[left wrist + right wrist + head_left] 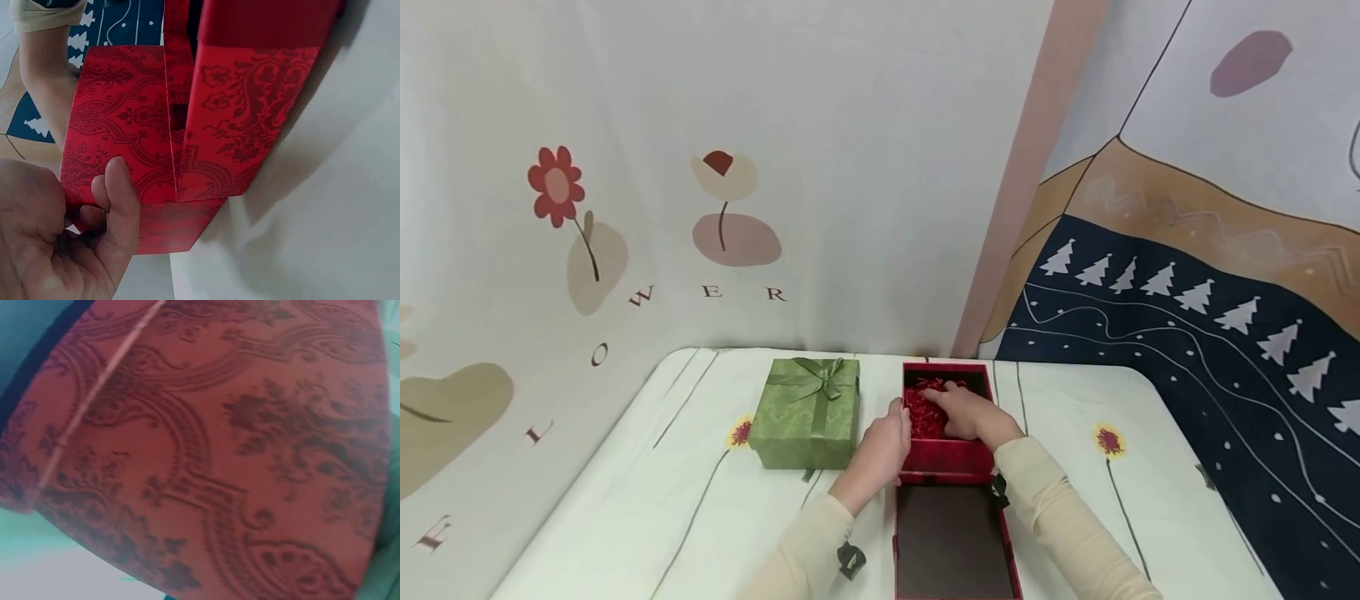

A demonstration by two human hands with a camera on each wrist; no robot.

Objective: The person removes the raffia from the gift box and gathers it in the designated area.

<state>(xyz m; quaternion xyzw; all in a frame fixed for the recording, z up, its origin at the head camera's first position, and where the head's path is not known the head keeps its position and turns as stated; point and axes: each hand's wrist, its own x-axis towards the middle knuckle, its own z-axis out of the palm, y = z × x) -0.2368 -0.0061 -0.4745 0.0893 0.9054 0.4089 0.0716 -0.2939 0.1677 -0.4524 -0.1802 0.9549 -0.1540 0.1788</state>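
A red box [946, 458] stands with its hinged lid [955, 533] folded down toward me. Inside it lies red shredded paper [925, 421]. My left hand [883, 442] grips the box's left side near the rim; in the left wrist view its fingers [122, 187] lie against the dark-patterned outer wall. From the right, my right hand [966, 412] reaches over the rim into the box, one finger stretched across the shreds and the lower fingers partly hidden. The right wrist view is filled mostly by the patterned red side [269, 456], with that hand out of sight.
Left of the red box sits a closed green gift box [805, 417] with a ribbon bow. Both stand on a white cloth [700, 517] printed with flowers. A printed curtain [880, 208] hangs directly behind the table's far edge, and dark printed fabric [1150, 350] borders the right.
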